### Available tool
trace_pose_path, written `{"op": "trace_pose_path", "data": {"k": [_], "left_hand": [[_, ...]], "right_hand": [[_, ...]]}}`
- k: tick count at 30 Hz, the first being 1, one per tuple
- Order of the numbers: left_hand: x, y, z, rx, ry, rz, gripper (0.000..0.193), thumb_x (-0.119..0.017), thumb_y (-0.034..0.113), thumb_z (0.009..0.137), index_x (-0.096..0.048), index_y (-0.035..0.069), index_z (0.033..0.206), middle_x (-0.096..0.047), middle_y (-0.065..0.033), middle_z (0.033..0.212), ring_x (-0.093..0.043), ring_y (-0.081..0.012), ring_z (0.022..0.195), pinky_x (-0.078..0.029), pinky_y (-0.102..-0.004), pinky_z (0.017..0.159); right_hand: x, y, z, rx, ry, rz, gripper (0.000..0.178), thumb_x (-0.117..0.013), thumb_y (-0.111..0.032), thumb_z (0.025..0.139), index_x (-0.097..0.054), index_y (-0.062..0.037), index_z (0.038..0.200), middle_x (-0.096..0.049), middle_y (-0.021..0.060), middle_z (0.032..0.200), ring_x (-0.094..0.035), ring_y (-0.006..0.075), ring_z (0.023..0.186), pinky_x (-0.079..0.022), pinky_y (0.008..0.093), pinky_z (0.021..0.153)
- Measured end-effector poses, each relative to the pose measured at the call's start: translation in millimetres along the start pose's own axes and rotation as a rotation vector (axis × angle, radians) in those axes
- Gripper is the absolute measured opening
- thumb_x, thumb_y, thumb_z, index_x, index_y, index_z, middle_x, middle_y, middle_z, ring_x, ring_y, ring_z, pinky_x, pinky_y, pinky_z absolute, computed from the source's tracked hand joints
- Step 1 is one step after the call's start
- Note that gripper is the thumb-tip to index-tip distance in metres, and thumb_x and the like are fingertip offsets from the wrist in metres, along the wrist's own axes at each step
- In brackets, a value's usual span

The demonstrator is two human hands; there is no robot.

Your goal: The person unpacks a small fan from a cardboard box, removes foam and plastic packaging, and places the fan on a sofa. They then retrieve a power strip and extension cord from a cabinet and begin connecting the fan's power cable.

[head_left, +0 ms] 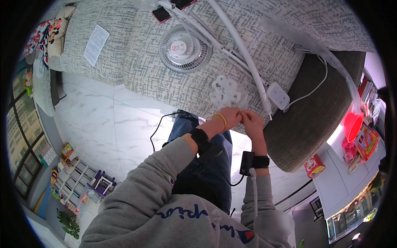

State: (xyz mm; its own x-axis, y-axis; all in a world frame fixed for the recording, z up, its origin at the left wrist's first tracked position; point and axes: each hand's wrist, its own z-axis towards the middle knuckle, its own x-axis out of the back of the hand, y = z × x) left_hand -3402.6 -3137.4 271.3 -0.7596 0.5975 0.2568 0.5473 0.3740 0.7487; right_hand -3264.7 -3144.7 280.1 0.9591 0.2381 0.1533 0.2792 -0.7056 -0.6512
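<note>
My left hand (pixel 228 117) and my right hand (pixel 251 123) meet at the front edge of the sofa seat, fingertips pinched together. Whatever sits between the fingers is too small to make out. Just beyond them, a white plastic part with round holes (pixel 225 89) lies on the cushion, with clear plastic wrapping around it. Farther back rests a fan head (pixel 185 48) with a wire grille and a white hub. A white tube (pixel 242 46) runs down the seat to the right of my hands. Beside its lower end is a white control box with buttons (pixel 278 96).
Thin white rods (pixel 211 39) lie beside the tube. A phone (pixel 161 14) and a printed sheet (pixel 96 44) rest on the sofa (pixel 140 62). A white cord crosses the dark armrest (pixel 302 132). Clear plastic film (pixel 326 49) trails over the right side toward a red bowl (pixel 353 126).
</note>
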Motion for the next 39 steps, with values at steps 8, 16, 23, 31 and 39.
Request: {"op": "trace_pose_path", "data": {"k": [8, 16, 23, 31, 39], "left_hand": [[3, -11, 8, 0.063, -0.151, -0.179, 0.031, -0.038, 0.029, 0.084, -0.054, 0.004, 0.075, -0.057, -0.0120, 0.066, -0.055, -0.0308, 0.066, -0.042, -0.0392, 0.060], [-4, -7, 9, -0.148, 0.062, 0.181, 0.024, -0.042, 0.024, 0.080, -0.053, 0.004, 0.072, -0.056, -0.0153, 0.068, -0.053, -0.0341, 0.066, -0.042, -0.0415, 0.059], [19, 13, 1, 0.035, 0.075, 0.239, 0.023, -0.044, 0.024, 0.076, -0.054, 0.006, 0.067, -0.057, -0.0143, 0.067, -0.054, -0.0342, 0.066, -0.043, -0.0432, 0.059], [10, 23, 5, -0.121, 0.012, 0.272, 0.021, -0.044, 0.026, 0.076, -0.055, 0.008, 0.073, -0.058, -0.0133, 0.070, -0.055, -0.0333, 0.067, -0.043, -0.0424, 0.059], [44, -93, 42, 0.232, 0.342, -0.062, 0.020, -0.051, 0.009, 0.076, -0.054, 0.001, 0.094, -0.059, -0.0119, 0.082, -0.057, -0.0200, 0.075, -0.045, -0.0278, 0.069]], "right_hand": [[3, 3, 7, 0.127, -0.015, -0.253, 0.015, -0.053, -0.011, 0.074, -0.061, 0.0002, 0.079, -0.059, 0.0131, 0.065, -0.058, 0.0201, 0.058, -0.044, 0.0287, 0.055], [7, 22, 17, 0.185, 0.292, -0.636, 0.012, -0.054, -0.014, 0.073, -0.057, -0.0026, 0.075, -0.059, 0.0135, 0.065, -0.058, 0.0295, 0.062, -0.044, 0.0348, 0.056], [26, 0, 9, 0.257, 0.387, -0.504, 0.012, -0.052, -0.013, 0.078, -0.056, -0.0017, 0.080, -0.059, 0.0123, 0.071, -0.058, 0.0253, 0.062, -0.045, 0.0328, 0.056], [5, 3, 41, 0.332, -0.115, -0.365, 0.030, -0.055, -0.018, 0.076, -0.053, -0.0010, 0.100, -0.059, 0.0186, 0.088, -0.057, 0.0315, 0.084, -0.045, 0.0352, 0.070], [0, 20, 84, 0.161, 0.091, -0.633, 0.048, -0.061, -0.032, 0.069, -0.052, 0.0010, 0.101, -0.058, 0.0216, 0.087, -0.055, 0.0352, 0.084, -0.044, 0.0387, 0.070]]}}
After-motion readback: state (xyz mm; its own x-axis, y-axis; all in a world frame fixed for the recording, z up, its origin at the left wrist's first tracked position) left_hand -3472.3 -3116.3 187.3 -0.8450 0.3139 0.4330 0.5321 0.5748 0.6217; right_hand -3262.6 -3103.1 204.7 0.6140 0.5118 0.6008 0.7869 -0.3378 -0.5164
